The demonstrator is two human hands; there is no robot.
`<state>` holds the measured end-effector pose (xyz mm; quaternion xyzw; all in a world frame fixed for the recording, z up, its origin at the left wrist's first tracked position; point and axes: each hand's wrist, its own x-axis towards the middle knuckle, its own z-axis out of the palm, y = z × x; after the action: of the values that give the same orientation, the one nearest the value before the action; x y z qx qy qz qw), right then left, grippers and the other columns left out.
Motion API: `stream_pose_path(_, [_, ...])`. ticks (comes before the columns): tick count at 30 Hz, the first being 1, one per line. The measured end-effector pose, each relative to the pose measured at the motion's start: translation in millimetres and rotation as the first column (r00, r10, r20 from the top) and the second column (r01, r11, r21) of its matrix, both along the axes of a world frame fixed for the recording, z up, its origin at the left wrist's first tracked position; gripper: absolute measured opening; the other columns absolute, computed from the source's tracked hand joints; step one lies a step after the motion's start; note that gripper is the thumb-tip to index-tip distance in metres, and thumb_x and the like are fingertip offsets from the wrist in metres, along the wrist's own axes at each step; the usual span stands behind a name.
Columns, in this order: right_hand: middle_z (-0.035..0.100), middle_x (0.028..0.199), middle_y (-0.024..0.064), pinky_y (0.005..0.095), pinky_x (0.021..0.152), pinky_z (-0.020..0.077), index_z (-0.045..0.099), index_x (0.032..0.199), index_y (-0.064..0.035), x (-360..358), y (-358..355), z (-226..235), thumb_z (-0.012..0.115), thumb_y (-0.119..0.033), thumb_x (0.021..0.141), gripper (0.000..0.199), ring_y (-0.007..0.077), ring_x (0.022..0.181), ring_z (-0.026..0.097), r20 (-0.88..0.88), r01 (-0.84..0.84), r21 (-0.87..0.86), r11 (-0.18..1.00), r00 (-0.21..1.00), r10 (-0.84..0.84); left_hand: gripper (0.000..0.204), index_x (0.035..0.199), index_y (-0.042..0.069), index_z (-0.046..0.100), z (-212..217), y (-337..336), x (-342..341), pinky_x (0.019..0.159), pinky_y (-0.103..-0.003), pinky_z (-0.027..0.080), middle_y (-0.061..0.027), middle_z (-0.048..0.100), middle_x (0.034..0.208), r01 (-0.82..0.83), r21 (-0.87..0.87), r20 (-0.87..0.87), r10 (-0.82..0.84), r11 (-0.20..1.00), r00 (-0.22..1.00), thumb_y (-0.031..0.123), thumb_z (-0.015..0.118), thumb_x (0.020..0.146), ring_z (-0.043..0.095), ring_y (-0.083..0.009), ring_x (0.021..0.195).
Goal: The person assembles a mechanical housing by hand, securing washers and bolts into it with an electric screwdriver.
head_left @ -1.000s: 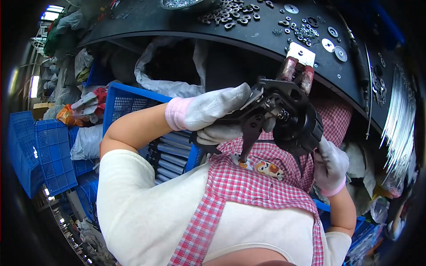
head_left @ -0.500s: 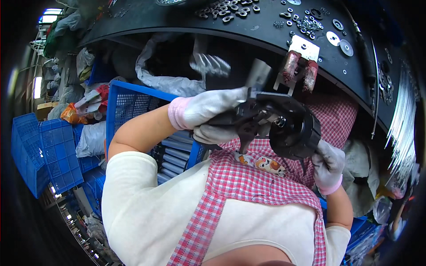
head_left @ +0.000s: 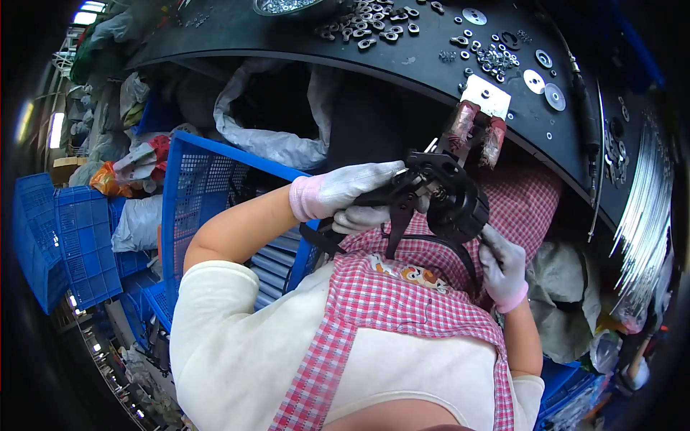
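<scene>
Below the curved edge of the dark workbench [head_left: 431,65], you hold a black round assembly [head_left: 449,205] up in front of your chest, over your red-checked apron [head_left: 402,302]. Your left hand [head_left: 345,190], in a pale glove with a pink cuff, is closed over the top of the assembly, fingers stretched along its upper arm toward the hub. Your right hand [head_left: 503,266], gloved the same way, cups the assembly from below on its right side, fingers wrapped against the round black body. A thin black strut [head_left: 395,226] hangs down from the assembly toward the apron, and a black band [head_left: 438,248] curves beneath it.

Just above the assembly, two reddish cylinders [head_left: 474,133] hang from a small white plate [head_left: 489,95] fixed to the bench edge. On the bench top lie scattered washers and nuts [head_left: 496,54] and a heap of metal links [head_left: 374,25]. At your left side stands a blue plastic crate [head_left: 208,187], with more blue crates [head_left: 65,237] farther left. A bundle of bright metal rods [head_left: 643,215] fans out at the far right.
</scene>
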<state>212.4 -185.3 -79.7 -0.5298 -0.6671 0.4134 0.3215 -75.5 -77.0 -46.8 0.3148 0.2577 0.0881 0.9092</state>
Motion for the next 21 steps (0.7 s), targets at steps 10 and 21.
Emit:
stream_pose_path(10, [0.066, 0.093, 0.0179, 0.0294, 0.068, 0.0492, 0.061, 0.114, -0.0014, -14.1, 14.9, -13.9, 0.049, -0.003, 0.085, 0.032, 0.0267, 0.073, 0.066, 0.073, 0.066, -0.190, 0.979, 0.996, -0.053, 0.051, 0.128, 0.006, 0.047, -23.5, -0.2, -9.2, 0.027, -0.016, 0.027, -0.0001, 0.041, 0.045, -0.197, -0.276, -0.012, 0.201, 0.941, 0.979, 0.045, 0.034, 0.099, 0.029, -0.0060, 0.027])
stream_pose_path(21, [0.068, 0.092, 0.0178, 0.0289, 0.071, 0.0505, 0.062, 0.109, 0.0033, -22.0, 5.5, -6.3, 0.050, -0.001, 0.085, 0.027, 0.0222, 0.078, 0.068, 0.156, 0.107, 0.038, 0.994, 0.981, -0.112, 0.043, 0.122, 0.003, 0.050, -5.6, 3.8, -17.1, 0.034, -0.016, 0.037, -0.0050, 0.057, 0.061, -0.177, -0.053, -0.173, 0.165, 0.983, 0.971, 0.037, 0.039, 0.099, 0.044, -0.0084, 0.034])
